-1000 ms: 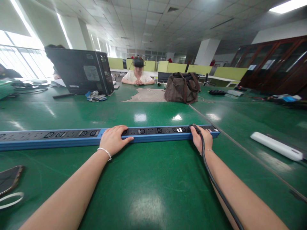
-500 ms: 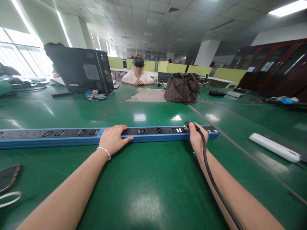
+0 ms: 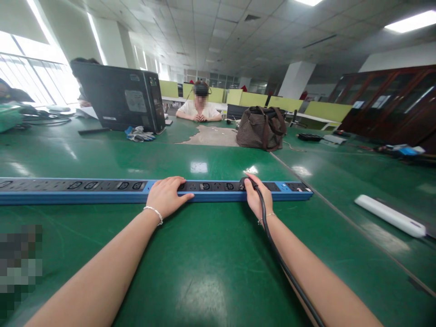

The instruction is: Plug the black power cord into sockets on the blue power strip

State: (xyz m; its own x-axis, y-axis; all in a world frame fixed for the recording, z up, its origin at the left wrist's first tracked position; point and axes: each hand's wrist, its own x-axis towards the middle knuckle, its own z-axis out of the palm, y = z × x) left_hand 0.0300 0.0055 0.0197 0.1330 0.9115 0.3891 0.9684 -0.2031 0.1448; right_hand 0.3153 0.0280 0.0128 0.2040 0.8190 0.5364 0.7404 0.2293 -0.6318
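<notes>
A long blue power strip (image 3: 211, 196) with black sockets along its top lies across the green table. My left hand (image 3: 166, 196) rests flat on the strip near its middle, thumb apart from the fingers. Further right, my right hand (image 3: 258, 194) is closed on a black power plug (image 3: 244, 182), held at the strip's socket face. How far its pins sit in a socket is hidden by the plug and fingers. From the plug a thick black cable (image 3: 272, 240) runs back over my right forearm toward the bottom edge.
A white bar-shaped power strip (image 3: 390, 215) lies on the right. Toward the back are a brown bag (image 3: 261, 128), a black computer case (image 3: 119, 97) and gloves (image 3: 139, 134). Across the table (image 3: 190, 272) a person (image 3: 199, 109) sits with hands together.
My right hand has moved left along the power strip with the plug and lowered it to a socket. My left hand stays on the strip. The view has shifted slightly.
</notes>
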